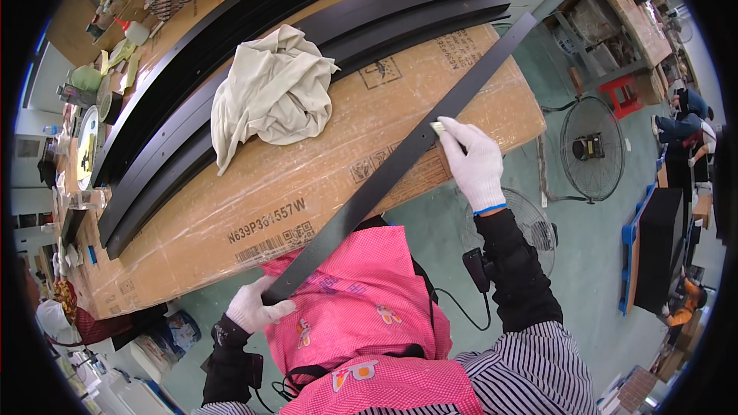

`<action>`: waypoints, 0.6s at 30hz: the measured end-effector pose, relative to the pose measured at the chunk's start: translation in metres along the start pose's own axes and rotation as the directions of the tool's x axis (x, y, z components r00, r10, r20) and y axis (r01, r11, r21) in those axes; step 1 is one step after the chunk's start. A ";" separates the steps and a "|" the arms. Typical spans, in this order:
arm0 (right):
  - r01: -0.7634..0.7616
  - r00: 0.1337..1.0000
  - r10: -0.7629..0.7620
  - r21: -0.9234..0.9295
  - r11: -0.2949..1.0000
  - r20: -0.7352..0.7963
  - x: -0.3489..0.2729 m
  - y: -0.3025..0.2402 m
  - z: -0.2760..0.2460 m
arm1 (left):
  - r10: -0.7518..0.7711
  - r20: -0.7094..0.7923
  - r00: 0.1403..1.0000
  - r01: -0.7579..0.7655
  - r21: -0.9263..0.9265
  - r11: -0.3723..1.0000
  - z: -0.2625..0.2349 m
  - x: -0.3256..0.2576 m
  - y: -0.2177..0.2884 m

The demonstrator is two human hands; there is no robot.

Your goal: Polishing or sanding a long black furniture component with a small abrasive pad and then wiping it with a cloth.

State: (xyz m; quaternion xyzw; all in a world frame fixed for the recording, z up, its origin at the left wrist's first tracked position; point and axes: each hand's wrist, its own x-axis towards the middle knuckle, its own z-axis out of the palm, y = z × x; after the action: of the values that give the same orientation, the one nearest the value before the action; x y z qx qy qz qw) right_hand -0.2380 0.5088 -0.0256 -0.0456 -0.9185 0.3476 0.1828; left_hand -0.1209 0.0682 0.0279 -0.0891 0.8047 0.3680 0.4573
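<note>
I hold a long black strip (400, 161) in both gloved hands. It runs slanted over the near edge of the big cardboard box (307, 184), which is wrapped in clear film. My left hand (257, 307) is closed around the low end of the strip, just off the box edge and close to my pink apron (361, 315). My right hand (475, 161) sits on the strip near the box's right corner, and its fingers pinch a small pale piece (439, 127) against the black face. I cannot tell what that piece is.

I think the strip could slip. Only its middle rests on the box, and both ends hang out in the air. If my left hand lets go, the low end may drop and the far end may swing up. The far end sticks out past the box, above the standing fan (590, 146), so a wide swing could knock it. If I press too hard with the right hand, the thin strip may bend.

The box is shut, so I cannot see inside. On top of it lie more long black strips (307, 38) and a crumpled pale cloth (269, 92). Left of the box there are some small tubs, too small to tell what they hold.
</note>
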 end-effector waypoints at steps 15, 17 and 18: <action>0.149 0.896 -0.147 0.030 0.988 0.418 -0.027 -0.056 0.001 | 0.026 -0.069 0.997 -0.024 0.032 0.999 0.003 -0.008 -0.019; 0.056 0.892 -0.124 0.166 0.985 0.435 -0.022 -0.050 0.001 | 0.027 -0.073 0.997 -0.023 0.052 0.998 0.003 -0.007 -0.021; 0.037 0.959 -0.083 0.170 0.985 0.270 -0.012 -0.042 0.001 | 0.042 -0.073 0.996 -0.037 0.068 0.997 0.003 -0.006 -0.023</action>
State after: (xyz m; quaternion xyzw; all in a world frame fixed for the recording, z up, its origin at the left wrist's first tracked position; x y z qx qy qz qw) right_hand -0.2253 0.4741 -0.0023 0.0465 -0.9044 0.4188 0.0664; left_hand -0.1044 0.0530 0.0206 -0.0714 0.8345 0.3464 0.4224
